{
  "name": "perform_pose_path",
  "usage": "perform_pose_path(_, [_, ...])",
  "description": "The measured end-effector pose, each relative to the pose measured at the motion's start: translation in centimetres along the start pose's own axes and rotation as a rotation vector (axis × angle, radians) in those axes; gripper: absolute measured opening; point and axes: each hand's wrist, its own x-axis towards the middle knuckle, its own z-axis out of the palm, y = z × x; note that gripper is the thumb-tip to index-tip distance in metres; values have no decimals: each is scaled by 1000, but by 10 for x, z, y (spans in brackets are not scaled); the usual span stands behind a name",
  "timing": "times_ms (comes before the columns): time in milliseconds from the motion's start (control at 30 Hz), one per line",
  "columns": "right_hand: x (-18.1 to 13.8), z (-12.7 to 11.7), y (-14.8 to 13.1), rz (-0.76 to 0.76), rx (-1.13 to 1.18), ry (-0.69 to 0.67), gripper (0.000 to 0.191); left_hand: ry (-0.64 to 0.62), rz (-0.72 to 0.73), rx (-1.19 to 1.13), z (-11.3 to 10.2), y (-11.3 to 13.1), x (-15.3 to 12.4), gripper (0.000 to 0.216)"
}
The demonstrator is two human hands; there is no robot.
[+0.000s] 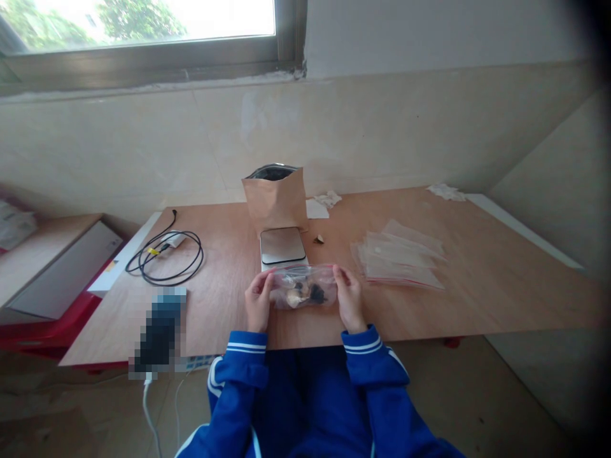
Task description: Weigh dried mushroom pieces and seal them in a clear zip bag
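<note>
A clear zip bag (pixel 305 287) with pale and dark pieces inside stretches between my two hands, just above the table's near edge. My left hand (pixel 259 300) pinches its upper left corner, and my right hand (pixel 349 298) pinches the upper right one. A reddish strip runs along the bag's top edge. Right behind the bag lies a small scale (pixel 282 245) with a metal plate, its front partly covered by the bag. Behind the scale stands a brown paper pouch (pixel 275 202), its top open and its lining silvery.
Several flat clear zip bags (pixel 401 257) lie to the right. A small dark and pale piece (pixel 319 240) sits beside the scale. Crumpled tissue (pixel 328 199) is near the wall. On the left are a coiled black cable (pixel 165 280) and a blurred-out device (pixel 160 331) with a white cord.
</note>
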Motion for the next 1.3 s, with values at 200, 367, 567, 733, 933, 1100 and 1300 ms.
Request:
perform_pose_path(200, [-3,-2,0,55,62,-132,41,35,-69,-145,-1,-2,1,33])
perform_pose_path(367, [-4,-2,-3,48,24,-117,39,33,-91,-139,-2,-2,1,33])
perform_pose_path(567, [-6,-5,-3,31,59,-71,34,61,-34,-60,-2,0,1,31])
perform_pose_path(733, [-6,-7,-4,-41,-58,-17,34,63,-14,-23,-2,-2,1,29])
perform_pose_path(933, [-6,-8,-4,-65,-122,37,35,59,0,3,0,-4,1,27])
perform_pose_path(1100, [-7,-8,-4,-56,-110,43,35,64,-14,-12,1,-6,1,27])
perform_pose_path(1300, [-8,-6,-5,-36,-11,-11,33,-49,-131,-104,2,-2,1,29])
